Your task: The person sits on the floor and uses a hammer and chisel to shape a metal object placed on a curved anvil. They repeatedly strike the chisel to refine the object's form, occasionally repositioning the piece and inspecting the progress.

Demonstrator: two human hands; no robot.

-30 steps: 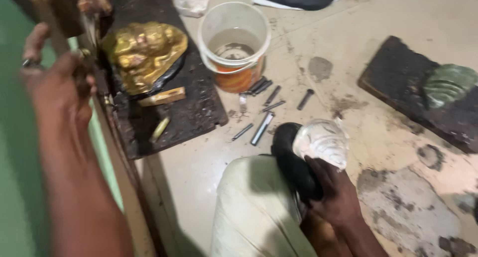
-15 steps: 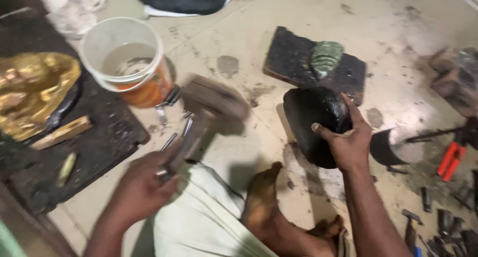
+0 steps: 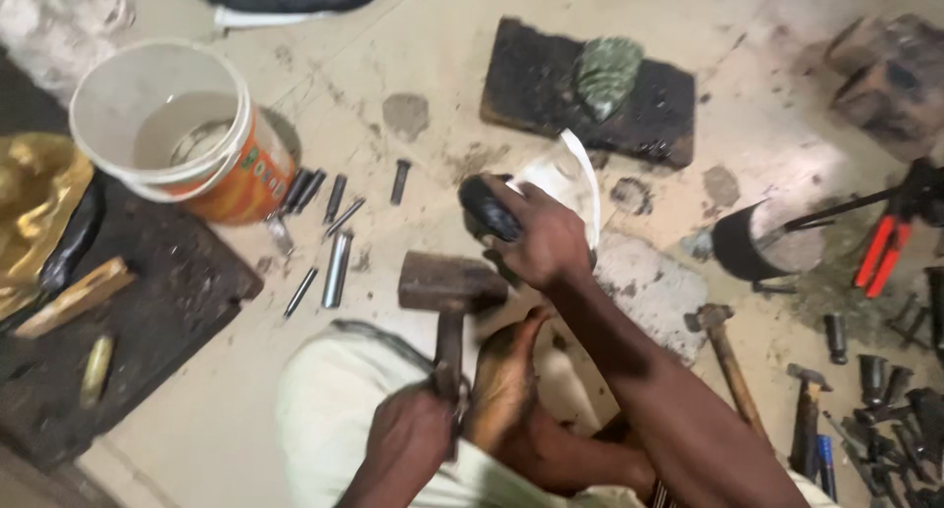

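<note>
Seated on a stained concrete floor [image 3: 413, 56], one bare foot [image 3: 506, 370] tucked in under the work.

Dark board [image 3: 147, 311] at far left, carrying a gold-coloured casting [image 3: 34, 208], a wooden stick [image 3: 74, 297] and a small yellowish stub [image 3: 95, 368]. Second dark slab [image 3: 551, 85] at top centre with a greenish ribbed piece [image 3: 605, 70] resting on it.

White bucket [image 3: 172, 124] with an orange band beside the left board (some murky liquid inside). Just right of the bucket, a scatter of short metal punches [image 3: 334, 262] lying loose on the floor.

Mallet [image 3: 450, 284] in the middle, blocky dark head near the workpiece, handle running down into the left hand [image 3: 413, 434]; grip closed tight round the handle's lower end. Right hand [image 3: 541, 238] just above and right of the mallet head, grip wrapped round a dark rounded lump [image 3: 487, 208] backed by a thin white shell [image 3: 575, 179], held over a pale patch on the floor.

At right, two hammers [image 3: 728, 356] lying flat, red-handled pliers [image 3: 885, 247], a black cup-like piece [image 3: 737, 242], and a heap of small dark tools [image 3: 890, 400] (too blurred to sort out).
</note>
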